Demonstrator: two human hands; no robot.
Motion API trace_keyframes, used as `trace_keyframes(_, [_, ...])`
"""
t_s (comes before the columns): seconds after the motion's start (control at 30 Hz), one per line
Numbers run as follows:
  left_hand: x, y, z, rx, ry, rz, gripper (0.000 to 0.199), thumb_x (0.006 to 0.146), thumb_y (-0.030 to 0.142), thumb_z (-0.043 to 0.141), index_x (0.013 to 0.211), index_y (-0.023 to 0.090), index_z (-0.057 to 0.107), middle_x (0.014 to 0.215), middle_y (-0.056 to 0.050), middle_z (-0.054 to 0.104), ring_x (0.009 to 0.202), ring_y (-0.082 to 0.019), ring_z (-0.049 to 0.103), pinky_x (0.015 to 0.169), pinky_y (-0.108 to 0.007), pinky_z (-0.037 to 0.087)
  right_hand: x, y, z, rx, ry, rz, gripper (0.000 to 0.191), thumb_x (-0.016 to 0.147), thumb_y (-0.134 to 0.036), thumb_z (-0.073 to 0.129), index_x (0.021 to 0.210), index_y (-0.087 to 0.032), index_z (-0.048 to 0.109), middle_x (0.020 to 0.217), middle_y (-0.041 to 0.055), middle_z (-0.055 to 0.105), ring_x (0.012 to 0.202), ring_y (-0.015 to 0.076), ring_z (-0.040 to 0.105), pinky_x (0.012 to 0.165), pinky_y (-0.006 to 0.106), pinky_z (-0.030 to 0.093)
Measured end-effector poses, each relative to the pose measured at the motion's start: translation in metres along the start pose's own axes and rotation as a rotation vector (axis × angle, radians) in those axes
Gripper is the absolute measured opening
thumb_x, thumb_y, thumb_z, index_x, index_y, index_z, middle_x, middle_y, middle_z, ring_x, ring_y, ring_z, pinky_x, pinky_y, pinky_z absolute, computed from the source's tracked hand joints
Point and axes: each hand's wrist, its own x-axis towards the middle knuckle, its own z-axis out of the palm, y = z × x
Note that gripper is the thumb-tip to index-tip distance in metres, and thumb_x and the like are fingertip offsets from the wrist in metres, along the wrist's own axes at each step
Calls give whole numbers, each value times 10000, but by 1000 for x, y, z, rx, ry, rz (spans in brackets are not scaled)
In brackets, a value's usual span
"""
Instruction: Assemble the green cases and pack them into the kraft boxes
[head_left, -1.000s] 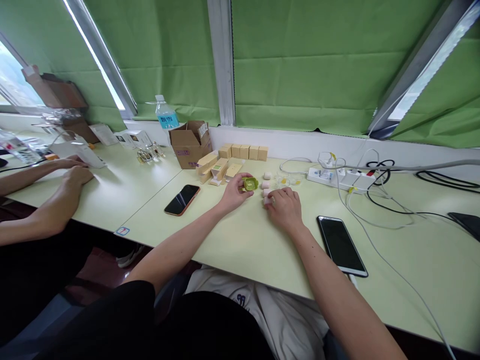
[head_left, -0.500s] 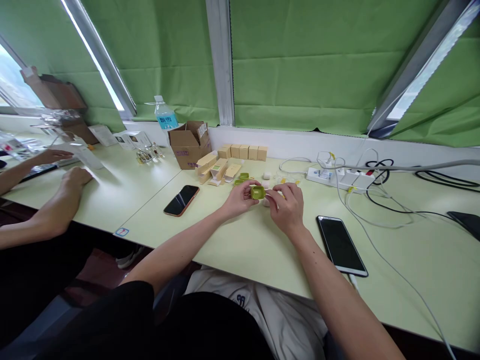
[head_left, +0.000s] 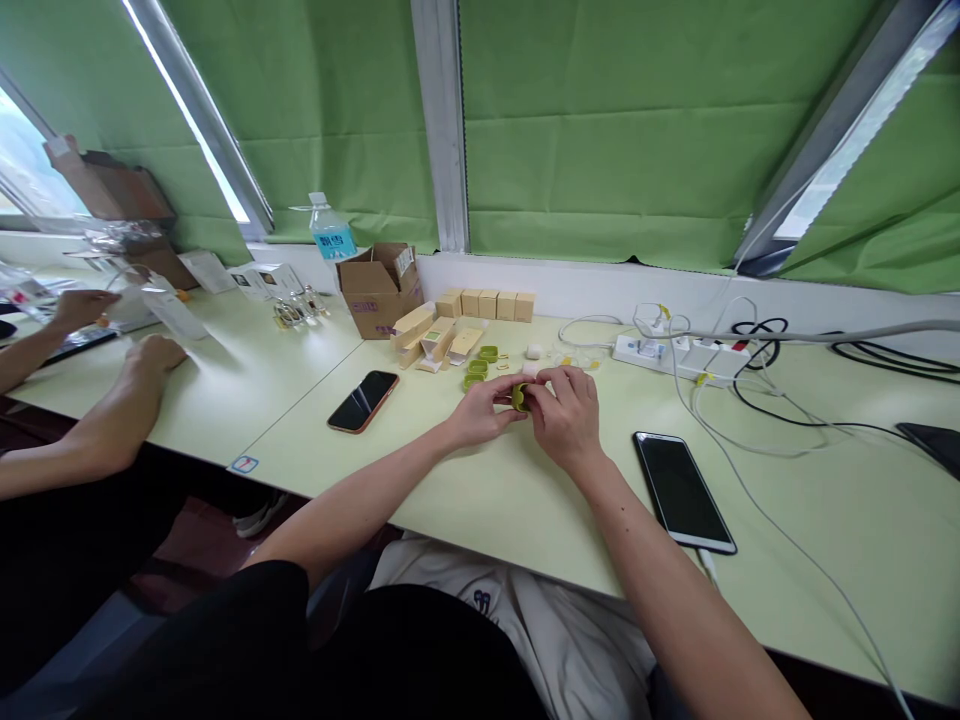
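- Holding small green case (head_left: 520, 398) in left hand (head_left: 480, 412), clamped by its side between thumb and fingertips, over the surface (head_left: 450, 500).
- Working at same case with right hand (head_left: 566, 415): fingertips bunched together against its right side. Hidden what sits between them, so unclear whether gripping the case or something smaller.
- Changed within the last second: brought right hand from the row of pale blocks (head_left: 533, 351) over to the case. Also turned the case from showing its hollow inside to nearly edge-on.
- Reads as past picking up and into two-handed handling of one piece; judging by both hands being on it, not finished.
- Now in plain sight left of the hands, no longer covered: more green cases (head_left: 477, 368), with thin yellow rings (head_left: 503, 361) just beside.
- Left lying well apart on either side, untouched: orange-edged phone (head_left: 364, 400) and white-framed phone (head_left: 684, 490).
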Motion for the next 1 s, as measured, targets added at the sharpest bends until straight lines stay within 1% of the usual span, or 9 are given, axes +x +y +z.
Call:
trace_keyframes(0.13, [0, 3, -2, 74, -5, 1, 564, 872, 217, 822, 1429, 209, 734, 1260, -82, 812, 1072, -211, 776, 1051, -416, 671, 1, -1, 3, -39, 6, -45, 182, 1020, -111, 630, 991, -205, 783, 1106, 116, 741, 1129, 293, 536, 951, 415, 378])
trace_keyframes(0.23, [0, 5, -4, 103, -21, -19, 578, 872, 220, 829, 1441, 214, 725, 1270, -81, 811, 1074, -215, 784, 1054, -424, 674, 1, -2, 4, -50, -1, -59, 185, 1017, -101, 617, 1000, -201, 772, 1124, 125, 733, 1149, 301, 534, 963, 424, 376])
trace_keyframes(0.4, [1, 7, -5, 102, -32, -53, 565, 862, 184, 812, 1420, 213, 727, 1345, -95, 796, 1079, -207, 788, 1016, -401, 682, 2, -1, 0, -35, -34, -21, 150, 1013, -130, 615, 1001, -196, 749, 1122, 142, 715, 1156, 318, 522, 969, 438, 387])
trace_keyframes(0.63, [5, 18, -9, 98, -27, -93, 512, 866, 240, 832, 1372, 231, 750, 1359, -93, 787, 1123, -220, 776, 986, -370, 671, 3, 0, -4, 1, 15, 28, 124, 1006, -166, 602, 987, -187, 723, 1131, 162, 702, 1155, 324, 531, 962, 445, 410])
trace_keyframes(0.77, [5, 22, -10, 77, -29, -72, 476, 855, 242, 829, 1328, 231, 778, 1356, -96, 788, 1168, -242, 768, 988, -378, 671, 2, 0, -5, 31, -39, 69, 126, 1004, -194, 610, 1016, -182, 735, 1157, 169, 699, 1166, 330, 523, 965, 450, 412])
trace_keyframes(0.87, [5, 22, -10, 88, -37, -72, 474, 847, 242, 829, 1319, 231, 789, 1335, -97, 797, 1157, -245, 769, 975, -383, 676, 1, 1, -6, 49, -96, 86, 130, 992, -225, 645, 1048, -189, 757, 1186, 166, 696, 1190, 341, 510, 974, 461, 405])
trace_keyframes(1.0, [4, 23, -9, 110, -47, -76, 477, 847, 245, 823, 1322, 224, 783, 1334, -96, 798, 1133, -238, 773, 977, -386, 680, 3, 0, -7, 59, -100, 69, 120, 993, -207, 653, 997, -215, 772, 1154, 146, 706, 1190, 336, 512, 955, 457, 400])
